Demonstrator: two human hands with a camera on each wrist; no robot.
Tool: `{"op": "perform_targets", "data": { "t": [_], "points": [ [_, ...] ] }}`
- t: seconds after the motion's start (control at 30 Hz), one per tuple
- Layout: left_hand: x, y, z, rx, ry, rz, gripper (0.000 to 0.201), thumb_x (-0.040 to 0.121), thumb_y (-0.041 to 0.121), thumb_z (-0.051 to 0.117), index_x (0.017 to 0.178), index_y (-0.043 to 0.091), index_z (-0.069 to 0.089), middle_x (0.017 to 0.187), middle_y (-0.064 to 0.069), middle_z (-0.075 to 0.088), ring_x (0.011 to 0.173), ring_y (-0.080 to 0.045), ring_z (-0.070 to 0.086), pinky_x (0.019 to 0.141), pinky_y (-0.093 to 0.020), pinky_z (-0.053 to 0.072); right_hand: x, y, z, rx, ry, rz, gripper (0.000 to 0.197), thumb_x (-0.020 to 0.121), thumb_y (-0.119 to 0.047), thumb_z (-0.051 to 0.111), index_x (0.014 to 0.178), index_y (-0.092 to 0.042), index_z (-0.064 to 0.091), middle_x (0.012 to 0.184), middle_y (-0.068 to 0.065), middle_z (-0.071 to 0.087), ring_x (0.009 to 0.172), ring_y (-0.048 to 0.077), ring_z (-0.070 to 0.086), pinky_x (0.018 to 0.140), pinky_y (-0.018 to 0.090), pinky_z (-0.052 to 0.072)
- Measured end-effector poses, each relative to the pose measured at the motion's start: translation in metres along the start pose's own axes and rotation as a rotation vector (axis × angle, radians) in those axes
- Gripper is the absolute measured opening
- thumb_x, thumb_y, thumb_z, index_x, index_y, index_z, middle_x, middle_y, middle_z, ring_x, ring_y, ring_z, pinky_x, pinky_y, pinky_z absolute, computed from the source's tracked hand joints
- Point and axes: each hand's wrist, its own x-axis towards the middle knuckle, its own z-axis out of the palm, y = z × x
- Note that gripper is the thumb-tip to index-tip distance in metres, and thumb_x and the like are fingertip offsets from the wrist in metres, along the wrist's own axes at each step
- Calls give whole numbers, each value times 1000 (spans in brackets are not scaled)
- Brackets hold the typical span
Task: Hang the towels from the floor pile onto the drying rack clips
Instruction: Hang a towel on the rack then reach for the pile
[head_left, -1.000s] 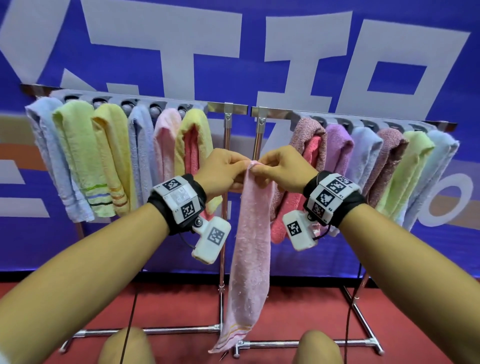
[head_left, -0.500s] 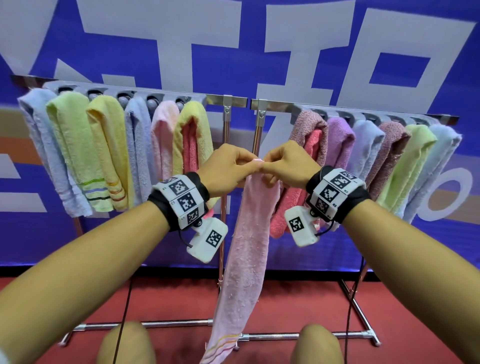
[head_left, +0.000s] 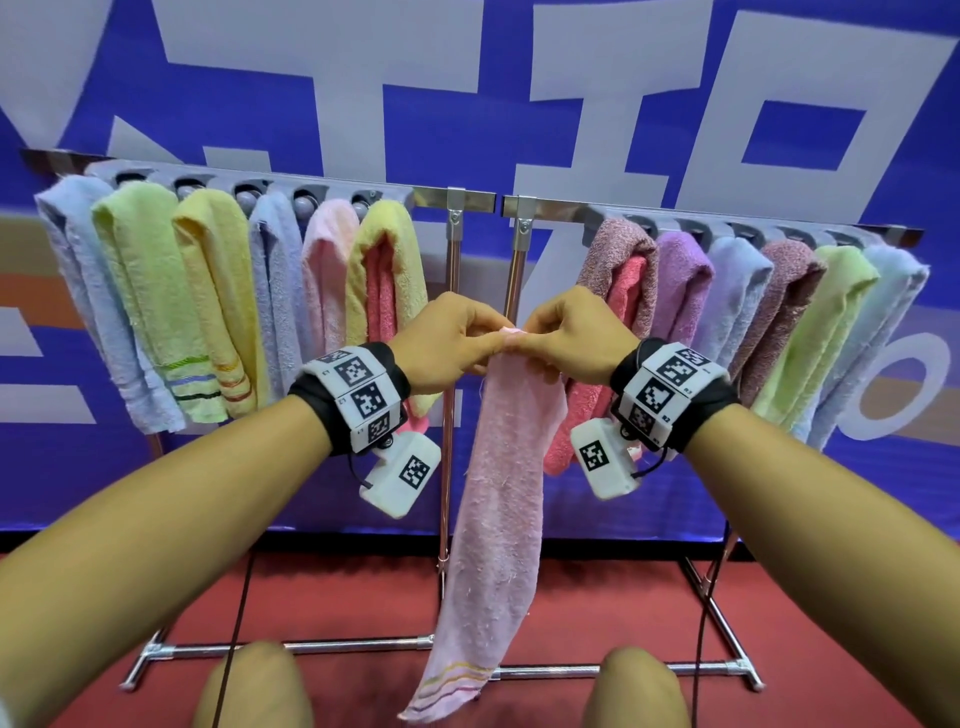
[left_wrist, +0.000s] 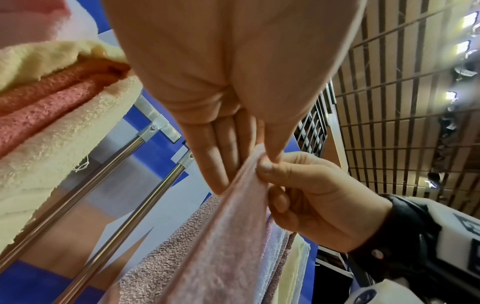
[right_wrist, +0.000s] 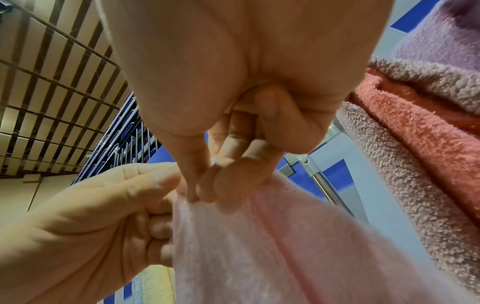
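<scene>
We hold one pale pink towel (head_left: 501, 499) by its top edge, both hands meeting at the centre of the head view. Our left hand (head_left: 447, 343) pinches the edge between thumb and forefinger, the other fingers lying pressed together along the cloth, as the left wrist view shows. Our right hand (head_left: 574, 338) pinches the same edge just beside it, its remaining fingers curled in. The towel hangs straight down toward 6 o'clock, its striped end near the red floor (head_left: 571, 597).

Behind it stand two drying racks (head_left: 470, 200), their top bars almost meeting at 12 o'clock from our hands. On the left rack, at about 10 o'clock, we count seven towels (head_left: 208, 291): six draped over the bar, plus one coral piece tucked inside the yellow one. On the right rack, at about 2 o'clock, we count seven more (head_left: 743, 312), likewise six draped and one coral inside the mauve one. We see two knees at 6 o'clock.
</scene>
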Motion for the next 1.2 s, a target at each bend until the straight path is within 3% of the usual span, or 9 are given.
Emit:
{"op": "perform_targets", "data": {
  "t": [0.27,0.4,0.53,0.63,0.7,0.87,1.0,1.1,1.2],
  "points": [
    [3,5,-5,-119,29,-5,21,94,13,65,109,1,73,92,-11,76,80,-15,74,64,-22,57,2,1,0,-5,47,-50,43,85,-48,71,67,-10,69,55,3,67,47,19,63,46,20,46],
    [8,4,-13,-58,54,66,19,97,10,61,107,1,74,95,-18,75,81,-17,71,68,-26,58,5,12,-4,-154,-85,-79,46,88,-45,68,64,-5,64,54,4,59,48,12,52,49,25,41],
    [10,0,-32,-73,100,59,15,97,12,61,104,9,74,96,-18,73,85,-20,68,78,-36,60,-1,32,-1,-407,-219,-44,43,83,-41,73,57,-12,56,57,4,55,54,16,47,57,32,38],
    [7,-5,-45,-62,92,24,15,97,14,61,102,13,74,92,-7,73,85,-17,69,79,-34,61,-4,41,-3,-448,-240,-97,34,84,-41,72,67,-14,64,80,7,62,73,21,55,71,33,44],
    [4,-11,-52,-68,78,-1,15,97,13,60,102,13,74,90,-4,73,83,-15,69,77,-30,60,-5,41,-8,-461,-242,-133,38,85,-41,72,60,-17,56,87,8,62,76,20,53,71,31,41],
    [-2,-25,-65,-48,118,-49,16,96,14,60,100,17,75,88,-1,72,79,-11,67,74,-28,61,-5,38,-22,-440,-93,-88,47,86,-42,71,49,-22,50,46,-5,44,45,8,43,49,21,29],
    [-4,-29,-70,-33,160,-57,15,96,12,61,99,16,75,89,-3,72,79,-11,67,75,-27,60,-2,36,-28,-332,52,-141,21,88,-31,72,80,-13,78,57,-12,60,52,-3,53,53,8,33],
    [-4,-26,-74,-55,202,-64,15,97,8,59,102,13,72,88,-6,70,76,-10,67,71,-23,59,1,32,-29,-166,184,-147,18,84,-28,76,87,-11,80,70,0,71,55,0,53,56,8,39],
    [-1,-15,-76,-109,275,-33,17,98,6,57,110,5,69,85,-6,68,70,-5,67,67,-19,57,5,24,-32,95,314,-126,15,78,-16,82,87,-6,76,68,5,66,54,0,48,53,13,39]
  ]
}}
